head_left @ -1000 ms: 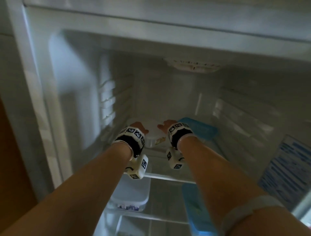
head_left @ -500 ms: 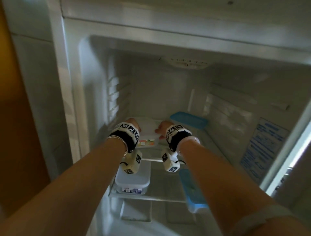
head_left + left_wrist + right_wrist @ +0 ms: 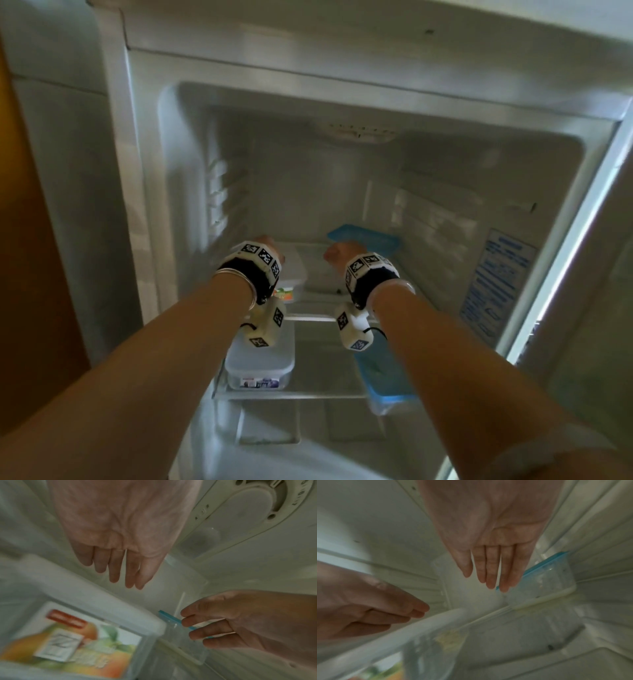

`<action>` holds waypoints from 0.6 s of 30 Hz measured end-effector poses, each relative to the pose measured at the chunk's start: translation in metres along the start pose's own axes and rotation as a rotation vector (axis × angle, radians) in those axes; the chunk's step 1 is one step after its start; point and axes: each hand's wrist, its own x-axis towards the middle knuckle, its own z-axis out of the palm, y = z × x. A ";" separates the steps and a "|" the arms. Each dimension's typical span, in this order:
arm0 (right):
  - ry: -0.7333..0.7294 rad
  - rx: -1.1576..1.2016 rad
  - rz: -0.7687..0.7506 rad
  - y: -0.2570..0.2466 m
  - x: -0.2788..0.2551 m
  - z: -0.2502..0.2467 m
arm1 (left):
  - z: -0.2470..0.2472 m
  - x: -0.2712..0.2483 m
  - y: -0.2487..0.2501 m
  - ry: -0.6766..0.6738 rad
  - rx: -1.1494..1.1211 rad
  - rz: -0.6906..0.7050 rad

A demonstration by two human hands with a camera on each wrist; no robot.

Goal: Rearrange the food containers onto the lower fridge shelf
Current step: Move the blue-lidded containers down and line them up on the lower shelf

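Observation:
On the upper fridge shelf (image 3: 315, 318) a white-lidded container with an orange label (image 3: 291, 281) stands at the left. A blue-lidded clear container (image 3: 368, 238) stands at the back right. My left hand (image 3: 265, 241) hovers over the labelled container (image 3: 77, 635), fingers straight (image 3: 118, 568), holding nothing. My right hand (image 3: 338, 251) is open in the gap between the two containers, its fingers (image 3: 489, 573) near the blue-lidded one (image 3: 553, 574). The lower shelf (image 3: 308, 395) carries a white-lidded box (image 3: 260, 363) and a blue-lidded box (image 3: 385, 377).
The fridge's ribbed side walls close in left and right, and a lamp housing (image 3: 254, 507) sits in the ceiling. A blue-printed sticker (image 3: 496, 284) is on the right wall. A drawer cover (image 3: 308, 428) lies below the lower shelf. Orange-brown wood (image 3: 30, 274) borders the left.
Both hands were close together at the labelled container; now they are spread apart, the right hand further right. The head view has drawn back, showing more of the lower shelf.

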 end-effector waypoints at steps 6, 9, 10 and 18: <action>0.131 -0.116 0.116 0.043 0.014 -0.033 | 0.016 0.001 0.050 -0.034 -0.096 0.119; 0.161 -0.092 0.139 0.071 0.025 -0.036 | 0.028 0.013 0.072 -0.070 -0.110 0.141; 0.168 -0.067 0.157 0.078 0.029 -0.038 | 0.032 0.017 0.080 -0.077 -0.110 0.145; 0.198 0.043 0.254 0.108 0.051 -0.042 | 0.060 0.043 0.125 -0.058 -0.058 0.196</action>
